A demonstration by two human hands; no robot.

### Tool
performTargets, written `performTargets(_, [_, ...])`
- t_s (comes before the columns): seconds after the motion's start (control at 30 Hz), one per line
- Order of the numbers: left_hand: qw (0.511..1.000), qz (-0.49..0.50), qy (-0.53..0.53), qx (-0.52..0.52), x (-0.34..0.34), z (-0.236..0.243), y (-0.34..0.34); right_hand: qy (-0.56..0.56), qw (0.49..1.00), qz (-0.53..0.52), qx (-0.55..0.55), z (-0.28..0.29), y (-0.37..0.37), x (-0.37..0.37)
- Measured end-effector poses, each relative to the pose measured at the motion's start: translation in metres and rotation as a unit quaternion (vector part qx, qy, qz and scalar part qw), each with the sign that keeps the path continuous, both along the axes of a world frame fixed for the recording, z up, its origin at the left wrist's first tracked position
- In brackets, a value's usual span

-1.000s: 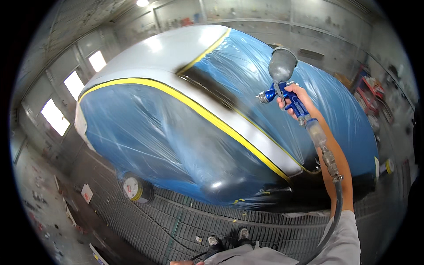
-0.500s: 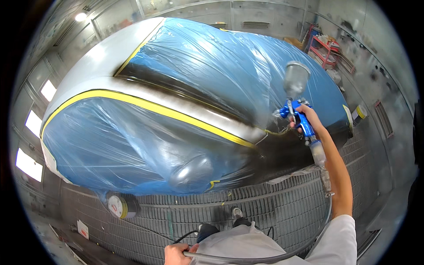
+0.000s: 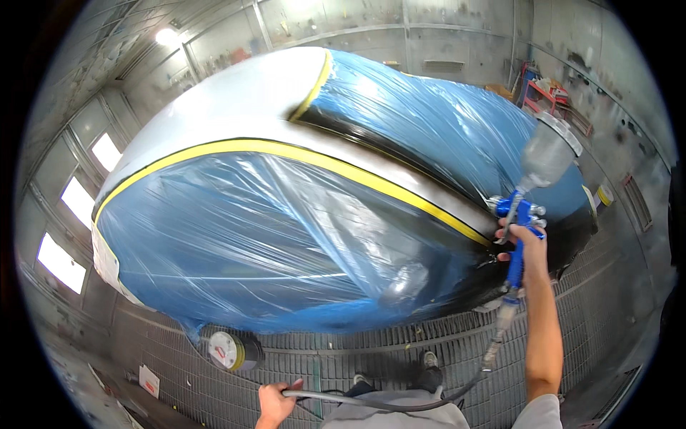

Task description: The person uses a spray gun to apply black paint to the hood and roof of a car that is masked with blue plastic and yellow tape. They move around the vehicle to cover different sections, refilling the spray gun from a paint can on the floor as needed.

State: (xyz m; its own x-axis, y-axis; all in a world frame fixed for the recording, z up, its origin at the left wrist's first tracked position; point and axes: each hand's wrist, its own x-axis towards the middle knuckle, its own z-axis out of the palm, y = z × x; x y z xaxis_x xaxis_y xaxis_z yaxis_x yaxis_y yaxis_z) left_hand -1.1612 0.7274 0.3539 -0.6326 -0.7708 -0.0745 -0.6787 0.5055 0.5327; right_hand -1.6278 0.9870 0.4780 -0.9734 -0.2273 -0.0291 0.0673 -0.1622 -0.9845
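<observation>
The right hand (image 3: 532, 247) has its fingers curled around the grip of a blue spray gun (image 3: 525, 214), with fingertips at the trigger; how far the trigger is pressed cannot be told from this angle. The left hand (image 3: 276, 402) has its fingers closed around a grey hose (image 3: 400, 407), low in front of the body. The hose runs rightward to the fitting below the gun grip.

A grey cup (image 3: 549, 154) is mounted on top of the gun and leans to the right. The nozzle (image 3: 494, 205) faces left, near the lower end of a pale strip (image 3: 386, 170) on the vehicle body. The strip extends from the pale roof (image 3: 236, 93) between two areas of blue film (image 3: 207, 214). Yellow tape (image 3: 286, 148) borders the near film. Dark coating marks the far film's lower edge.

A lidded bucket (image 3: 224, 350) stands beside the vehicle on floor grating (image 3: 286, 368).
</observation>
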Motion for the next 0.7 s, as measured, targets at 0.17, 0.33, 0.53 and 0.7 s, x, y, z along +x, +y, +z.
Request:
performTargets(0.17, [0.988,0.135,0.068,-0.002,0.080,-0.001,-0.051,0.015,0.995,0.059,-0.082,0.025,-0.134,0.057])
performTargets(0.33, [0.966,0.227,0.120,-0.016,0.161,-0.014,-0.073,0.058,0.968,0.191,-0.152,0.056,-0.251,0.093])
performTargets(0.53, [0.958,0.265,0.106,-0.008,0.193,-0.025,-0.064,0.037,0.938,0.304,-0.159,0.068,-0.319,0.116])
performTargets(0.7, [0.960,0.255,0.112,-0.042,0.191,-0.032,-0.062,0.048,0.967,0.212,-0.132,0.043,-0.294,0.102])
